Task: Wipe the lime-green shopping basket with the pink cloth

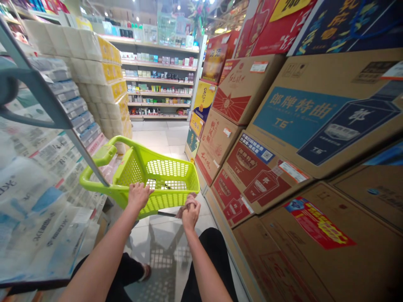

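A lime-green plastic shopping cart basket [129, 163] with perforated sides stands in front of me. My left hand [138, 196] is closed over its near rim. My right hand [191, 214] is closed around a bunched pinkish-brown cloth [189, 201], which is against the basket's near right corner. A few small dark marks or items show at the basket floor, too unclear to name. A grey pole [83, 152] slants up to the left from beside the basket's handle end.
Stacked cardboard cartons [292, 113] line the right side closely. On the left are packs of tissue rolls [91, 75] and plastic-wrapped paper packs [40, 209]. Shelves of small goods [159, 79] stand at the back. Pale floor tiles [163, 134] run between them.
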Demonstrator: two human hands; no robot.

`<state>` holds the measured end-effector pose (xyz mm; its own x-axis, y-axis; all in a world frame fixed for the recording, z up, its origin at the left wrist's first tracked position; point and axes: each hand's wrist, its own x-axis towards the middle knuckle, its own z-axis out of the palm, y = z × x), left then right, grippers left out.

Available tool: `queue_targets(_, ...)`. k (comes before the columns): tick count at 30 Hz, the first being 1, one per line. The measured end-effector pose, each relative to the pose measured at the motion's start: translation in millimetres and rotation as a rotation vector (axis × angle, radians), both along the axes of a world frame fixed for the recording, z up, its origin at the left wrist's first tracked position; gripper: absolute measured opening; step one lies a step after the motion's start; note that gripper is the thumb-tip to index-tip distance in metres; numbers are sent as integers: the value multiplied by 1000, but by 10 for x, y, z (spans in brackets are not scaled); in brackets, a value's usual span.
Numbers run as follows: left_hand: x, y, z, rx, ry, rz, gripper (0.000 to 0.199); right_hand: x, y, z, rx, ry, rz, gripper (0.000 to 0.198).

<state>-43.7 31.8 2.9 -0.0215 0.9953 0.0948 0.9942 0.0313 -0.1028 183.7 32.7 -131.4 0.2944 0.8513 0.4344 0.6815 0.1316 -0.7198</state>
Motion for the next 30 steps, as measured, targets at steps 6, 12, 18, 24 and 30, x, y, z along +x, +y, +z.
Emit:
queue_targets(6,58,-48,-16,11,-1,2,48,323,127,29,-16,-6,-98,34)
queue_targets(12,127,-72,-7,19,-9,12,44,67,-63,68,11,-114,125,33)
queue_targets(18,208,-151,-23,35,3,10,43,378,52,118,29,-17,-212,28)
queue_targets(24,302,-196,2,56,-1,-22,45,176,-43,60,42,-50,-121,32)
queue_targets(30,-18,-427,214,125,25,-41,37,290,-21,67,-58,-10,-112,34)
